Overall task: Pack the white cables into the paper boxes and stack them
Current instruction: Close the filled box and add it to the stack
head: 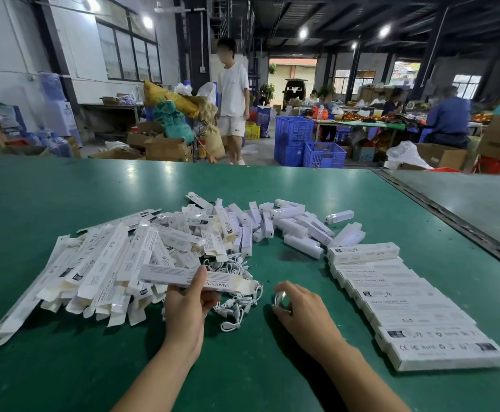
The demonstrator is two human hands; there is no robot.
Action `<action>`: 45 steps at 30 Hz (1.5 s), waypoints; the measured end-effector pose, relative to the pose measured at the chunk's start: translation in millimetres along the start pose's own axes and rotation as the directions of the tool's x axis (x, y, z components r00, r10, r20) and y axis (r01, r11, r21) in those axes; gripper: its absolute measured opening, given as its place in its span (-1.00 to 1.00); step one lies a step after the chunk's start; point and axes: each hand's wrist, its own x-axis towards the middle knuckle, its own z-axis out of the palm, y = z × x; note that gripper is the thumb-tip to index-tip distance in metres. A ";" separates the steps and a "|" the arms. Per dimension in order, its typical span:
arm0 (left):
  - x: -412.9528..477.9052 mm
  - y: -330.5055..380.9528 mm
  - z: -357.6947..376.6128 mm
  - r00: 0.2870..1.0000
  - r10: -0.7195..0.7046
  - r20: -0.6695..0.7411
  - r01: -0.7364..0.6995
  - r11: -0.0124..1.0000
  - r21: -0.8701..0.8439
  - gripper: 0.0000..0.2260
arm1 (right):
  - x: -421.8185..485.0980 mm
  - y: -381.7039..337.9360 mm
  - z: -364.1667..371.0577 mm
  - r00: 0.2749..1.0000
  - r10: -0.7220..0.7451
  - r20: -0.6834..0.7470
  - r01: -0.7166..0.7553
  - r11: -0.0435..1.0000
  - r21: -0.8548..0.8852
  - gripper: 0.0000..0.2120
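Packing is running well short of done, I'd judge: closed boxes (406, 304) are lying in a row at right, a bigger heap of empty boxes (100, 263) waiting left. Left hand (186, 304) is clamping one open box (165, 273); right hand (302, 307) is pinching a coiled cable (279, 298) near the loose cables (237, 304).

Ceiling lamps (303, 33) glare overhead and sheen off the green table (64, 203), my right hand (299, 307) throws a soft shadow leftward, the edges bow, and the far workers (448, 117) blur.
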 end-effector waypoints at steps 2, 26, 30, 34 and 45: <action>-0.3 -0.5 -0.2 1.000 0.003 0.008 -0.002 1.000 -0.012 -0.91 | 0.9 2.5 -1.7 1.000 -0.016 0.026 0.015 1.000 0.024 -0.76; -0.2 -1.1 -2.3 0.999 0.011 0.030 -0.011 1.000 -0.023 -0.86 | -3.3 27.9 -35.0 0.971 -0.113 0.211 0.126 0.991 -0.048 -0.72; -0.7 -1.6 -3.5 0.999 0.006 0.041 -0.005 1.000 -0.022 -0.87 | -4.7 26.1 -26.1 0.996 -0.002 0.086 0.009 0.997 -0.072 -0.72; -0.5 -1.2 -4.0 0.999 0.018 0.045 -0.017 1.000 -0.020 -0.89 | -4.7 24.1 -18.7 0.998 0.051 0.027 -0.049 0.997 -0.052 -0.72; -2.0 -4.5 -3.0 0.998 0.050 0.040 -0.051 0.998 0.024 -0.88 | -7.4 12.5 -16.3 0.987 0.155 -0.051 -0.145 0.976 0.164 -0.71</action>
